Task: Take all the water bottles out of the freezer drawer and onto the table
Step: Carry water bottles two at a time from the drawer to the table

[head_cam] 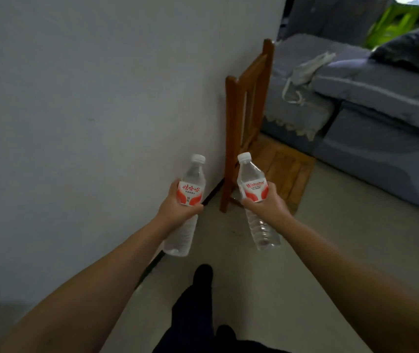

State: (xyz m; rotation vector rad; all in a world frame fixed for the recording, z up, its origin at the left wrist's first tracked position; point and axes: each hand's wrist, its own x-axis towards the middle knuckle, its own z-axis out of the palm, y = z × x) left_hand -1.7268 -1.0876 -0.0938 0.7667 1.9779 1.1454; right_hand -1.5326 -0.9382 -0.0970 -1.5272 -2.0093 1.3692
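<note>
Wall [76,98]: a plain pale wall fills the left half of the view, with a dark skirting line where it meets the floor [318,238].
Left hand [178,207]: the grip is closed round the labelled middle of the left bottle [188,200], fingers wrapped over the red and white label.
Left bottle: held cap-up and leaning a little, white cap on, clear body showing below the fist.
Right hand [267,202]: the grip is wrapped the same way round the label of the right bottle [253,189].
Right bottle: cap-up, tilted with its cap toward the other bottle — the two are near each other but apart.
Chair [244,118]: a wooden chair stands against the wall just beyond the bottles.
Sofa [381,110]: grey, at the far right, with a pale cloth lying on it.
Progress: two bottles look to be out of the freezer drawer and in transit — neither is set down yet.
Left to do: reach the surface and place both; neither surface nor drawer is in view, so I cannot tell whether more bottles remain inside.
</note>
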